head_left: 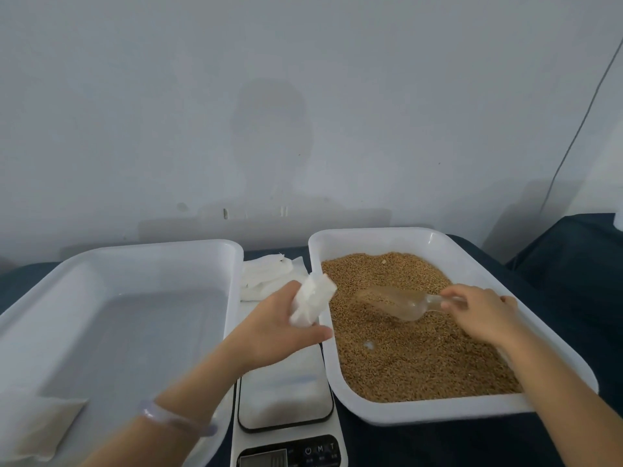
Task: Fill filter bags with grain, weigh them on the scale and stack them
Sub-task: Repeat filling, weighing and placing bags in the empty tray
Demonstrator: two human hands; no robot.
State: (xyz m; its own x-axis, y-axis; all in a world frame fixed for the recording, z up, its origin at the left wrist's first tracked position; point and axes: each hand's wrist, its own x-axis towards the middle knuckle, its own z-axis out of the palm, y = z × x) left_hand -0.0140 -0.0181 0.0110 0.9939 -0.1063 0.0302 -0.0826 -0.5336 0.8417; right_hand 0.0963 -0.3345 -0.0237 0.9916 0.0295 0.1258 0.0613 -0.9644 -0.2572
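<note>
My left hand (286, 326) grips a white filter bag (312, 299) at the left rim of the grain tray, above the scale. My right hand (478, 313) holds the handle of a clear plastic scoop (397, 303), whose bowl lies in the brown grain (421, 358). The grain fills a white tray (448, 414) on the right. A white scale (286, 399) with a dark display sits between the two trays. One filled bag (37, 423) lies in the near left corner of the left white tray (135, 251).
A pile of flat white filter bags (266, 276) lies at the back between the trays. The table is covered in dark blue cloth (556, 284). A grey wall stands close behind, with a thin cable (573, 139) hanging at the right.
</note>
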